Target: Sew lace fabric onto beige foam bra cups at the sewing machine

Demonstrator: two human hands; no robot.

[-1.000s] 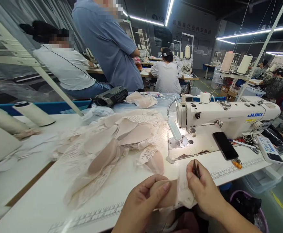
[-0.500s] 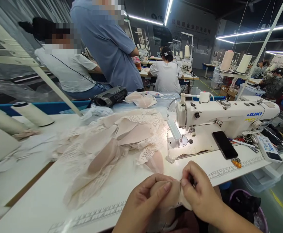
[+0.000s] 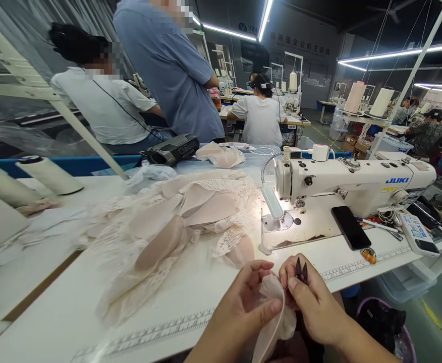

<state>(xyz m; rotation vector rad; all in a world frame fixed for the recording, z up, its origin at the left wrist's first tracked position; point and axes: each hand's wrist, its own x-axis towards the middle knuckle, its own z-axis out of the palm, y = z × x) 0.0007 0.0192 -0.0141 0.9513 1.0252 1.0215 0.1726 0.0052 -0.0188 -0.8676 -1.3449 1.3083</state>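
Low in the view, my left hand (image 3: 239, 305) is closed on a pale beige bra cup (image 3: 273, 312) with sheer fabric, its seamed edge facing up. My right hand (image 3: 312, 297) is closed around dark thread snips (image 3: 301, 269), whose two pointed blades stick up above the knuckles. Its thumb and fingertips also meet at the cup's edge, close to the left fingertips. How the snips' handles lie in the palm is hidden. Beyond the hands, a heap of similar lace-edged cups (image 3: 206, 209) covers the tabletop, left of the sewing machine.
A white JUKI sewing machine (image 3: 357, 174) with a lit lamp (image 3: 272, 200) stands to the right. Beside it lie a black phone (image 3: 350, 228) and a white device (image 3: 418, 233). Thread cones (image 3: 49, 174) lie at left. Several people sit or stand beyond the table.
The cup has been turned in my hands, so its edge now faces up. My right hand has rotated, bringing the snips' blades into plain sight.
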